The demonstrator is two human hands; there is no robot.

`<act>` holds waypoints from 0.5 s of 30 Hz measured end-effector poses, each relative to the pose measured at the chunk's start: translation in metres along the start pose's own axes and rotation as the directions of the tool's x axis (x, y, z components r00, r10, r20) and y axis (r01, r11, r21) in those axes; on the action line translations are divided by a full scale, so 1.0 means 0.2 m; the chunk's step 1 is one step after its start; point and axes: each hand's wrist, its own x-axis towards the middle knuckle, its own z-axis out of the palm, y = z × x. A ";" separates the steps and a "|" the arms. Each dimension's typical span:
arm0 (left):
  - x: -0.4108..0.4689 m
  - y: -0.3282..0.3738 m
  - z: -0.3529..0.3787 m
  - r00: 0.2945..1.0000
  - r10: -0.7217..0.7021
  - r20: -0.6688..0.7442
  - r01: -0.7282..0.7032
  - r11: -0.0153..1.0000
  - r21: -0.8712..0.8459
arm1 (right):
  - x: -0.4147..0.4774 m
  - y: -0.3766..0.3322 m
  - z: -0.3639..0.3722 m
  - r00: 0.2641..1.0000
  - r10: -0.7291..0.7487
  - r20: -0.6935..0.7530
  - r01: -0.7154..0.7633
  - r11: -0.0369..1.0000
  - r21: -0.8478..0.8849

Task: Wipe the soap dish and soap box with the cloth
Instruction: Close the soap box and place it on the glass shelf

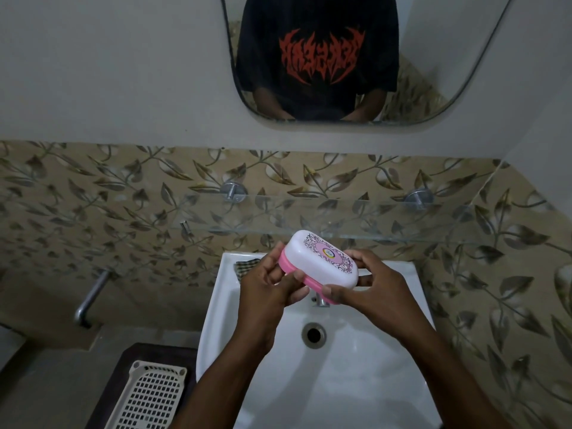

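I hold a soap box [320,261] with a white lid, patterned label and pink base above the white sink [356,351]. My left hand [272,284] grips its left end, thumb on the pink rim. My right hand [368,284] holds its right end and front edge. The box is closed and tilted, lid up. A checked cloth [244,267] lies on the sink's back left corner, partly hidden behind my left hand. No separate soap dish shows.
A glass shelf [356,218] on metal brackets runs along the tiled wall just behind the box. A tap [322,300] peeks out under the box. A metal pipe [89,300] juts from the wall at left. A cream plastic basket [151,397] sits lower left.
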 end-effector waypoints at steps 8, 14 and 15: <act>0.01 -0.01 0.02 0.999 -0.049 0.003 0.049 0.996 -0.081 | -0.01 0.01 0.01 1.000 -0.002 -0.027 0.004 0.999 0.042; 0.00 -0.01 0.03 0.998 -0.042 -0.040 0.038 0.995 -0.096 | -0.01 0.02 0.03 0.999 -0.015 -0.042 0.017 0.998 0.063; 0.01 -0.01 0.03 0.998 -0.044 -0.039 0.040 0.994 -0.098 | -0.01 0.02 0.03 0.999 -0.015 -0.041 0.018 0.997 0.076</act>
